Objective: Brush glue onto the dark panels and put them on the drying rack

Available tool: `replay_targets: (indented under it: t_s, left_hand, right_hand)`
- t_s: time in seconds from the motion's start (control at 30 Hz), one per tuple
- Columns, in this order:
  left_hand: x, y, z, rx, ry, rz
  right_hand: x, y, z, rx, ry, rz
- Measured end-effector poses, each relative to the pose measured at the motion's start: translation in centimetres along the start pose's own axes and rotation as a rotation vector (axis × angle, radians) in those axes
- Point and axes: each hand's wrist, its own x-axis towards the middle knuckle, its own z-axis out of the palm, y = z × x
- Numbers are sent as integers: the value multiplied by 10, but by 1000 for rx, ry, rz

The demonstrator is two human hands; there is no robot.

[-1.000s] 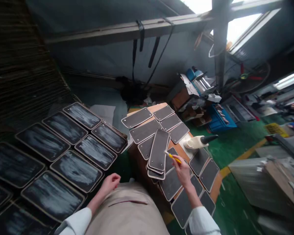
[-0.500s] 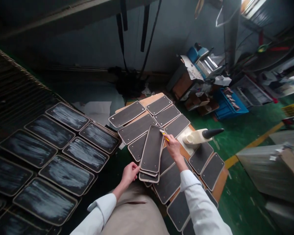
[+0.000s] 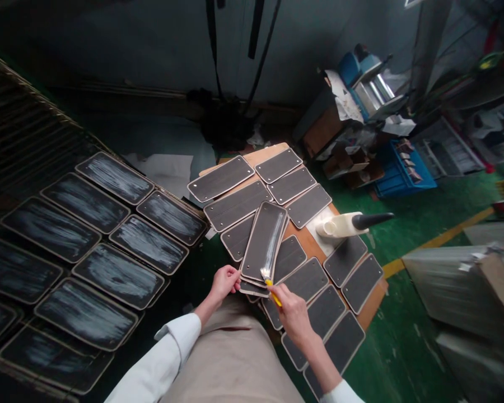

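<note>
At a crowded workshop desk point(image 3: 372, 307), a person's right hand point(image 3: 292, 310) holds a yellow-handled brush point(image 3: 270, 284) to a dark, round-cornered panel point(image 3: 256, 240) lying on top of a small, uneven stack. The step in hand appears to be brushing on a pale coating, at an early point for this piece: one white streak point(image 3: 271, 246) runs along its right side down to the bristles near the close end, while the rest of the face is dark. The next move seems to call for lifting the brush and laying a stroke beside the first, with light, even pressure and the stack held steady.

The right forearm reaches up from the lower right, its wrist nearly straight, the fingers closed around the handle and the bristles touching the panel. From the lower left, the left hand point(image 3: 224, 282) comes to the panel's near left corner, its fingers curled together at the edge; whether they pinch the panel or merely rest against it cannot be told. Both arms show white sleeves point(image 3: 178, 338).

Unstreaked panels point(image 3: 237, 205) spread around the stack, near a cream container point(image 3: 340, 226) with a black tapered top. Well to the left, more panels point(image 3: 149, 243) carry whitish streaks.
</note>
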Motion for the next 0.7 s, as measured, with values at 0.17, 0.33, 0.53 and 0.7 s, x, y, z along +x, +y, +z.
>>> replay_targets:
  t_s: [0.17, 0.33, 0.53, 0.7]
  left_hand:
    - [1, -1, -1, -21, -4, -9]
    - [3, -2, -1, -36, -6, -11]
    - [4, -3, 1, -52, -2, -17]
    - [4, -4, 0, -60, 1, -28]
  right_hand:
    - [28, 11, -30, 151, 33, 13]
    - [121, 53, -47, 0, 300, 23]
    - [172, 68, -28, -203, 337, 16]
    - [106, 37, -3, -170, 150, -46]
